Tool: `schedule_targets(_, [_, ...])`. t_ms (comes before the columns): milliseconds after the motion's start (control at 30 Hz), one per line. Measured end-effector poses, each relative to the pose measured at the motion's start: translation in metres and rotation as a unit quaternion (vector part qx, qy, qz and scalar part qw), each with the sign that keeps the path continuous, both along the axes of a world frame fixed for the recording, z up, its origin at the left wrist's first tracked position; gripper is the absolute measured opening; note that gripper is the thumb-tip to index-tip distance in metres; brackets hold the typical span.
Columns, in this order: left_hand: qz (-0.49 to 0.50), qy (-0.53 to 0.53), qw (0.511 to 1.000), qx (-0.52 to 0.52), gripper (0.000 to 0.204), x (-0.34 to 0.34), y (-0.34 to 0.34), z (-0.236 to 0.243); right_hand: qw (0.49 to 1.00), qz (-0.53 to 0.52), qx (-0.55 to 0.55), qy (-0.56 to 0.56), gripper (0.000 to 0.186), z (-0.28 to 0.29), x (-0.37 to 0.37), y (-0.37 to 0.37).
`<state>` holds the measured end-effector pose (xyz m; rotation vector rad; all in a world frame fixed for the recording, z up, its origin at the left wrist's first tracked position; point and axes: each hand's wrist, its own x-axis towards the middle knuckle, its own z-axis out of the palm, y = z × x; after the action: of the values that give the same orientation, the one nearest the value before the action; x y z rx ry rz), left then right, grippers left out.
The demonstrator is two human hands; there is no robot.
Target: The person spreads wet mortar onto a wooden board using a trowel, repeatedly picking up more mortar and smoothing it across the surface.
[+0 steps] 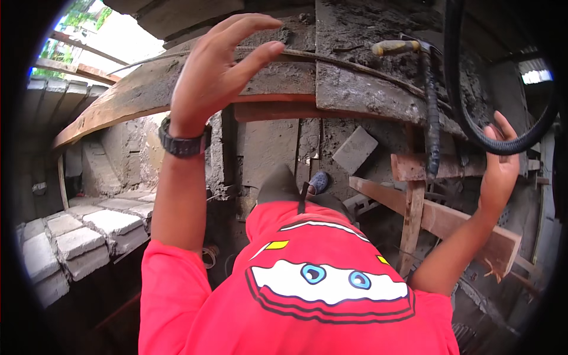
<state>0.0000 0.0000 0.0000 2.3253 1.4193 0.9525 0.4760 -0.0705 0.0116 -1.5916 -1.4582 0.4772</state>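
My left hand [219, 77], with a black watch [183, 142] on the wrist, is raised over a mud-caked wooden plank [139, 86], fingers apart and curved, holding nothing visible; a thin rod [355, 65] runs across behind it. On the right, my right hand [500, 154] has its fingers raised and apart behind the loop of a black corrugated hose [532, 133], which crosses over it; whether they touch is unclear. Left of that hand, a dark ridged tool with a worn yellow handle [390, 48] hangs at the edge of a muddy board [367, 94].
Pale blocks [80, 239] are stacked at lower left. A loose block [355, 151] lies beyond my legs, near my blue sandal [319, 180]. Rough timber braces [449, 228] stand at lower right. An upright post [62, 183] is at far left, with daylight above.
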Motion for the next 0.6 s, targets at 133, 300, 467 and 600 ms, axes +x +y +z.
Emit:
schedule_targets(133, [-0.027,0.055,0.998,0.032,0.041,0.013,0.034,-0.004,0.999,-0.003,0.023,0.031,0.041,0.007,0.001,0.000])
schedule_targets(300, [-0.023,0.145,0.989,-0.006,0.042,0.013,0.073,-0.025,0.996,0.020,-0.026,0.084,0.036,0.019,-0.004,0.004])
schedule_targets(467, [-0.066,0.145,0.985,-0.066,0.040,0.014,0.093,-0.036,0.977,0.043,-0.139,0.155,0.037,0.035,-0.041,0.018])
schedule_targets(600, [-0.143,0.148,0.970,-0.133,0.037,0.021,0.099,-0.042,0.932,0.077,-0.205,0.290,0.054,0.022,-0.082,0.056])
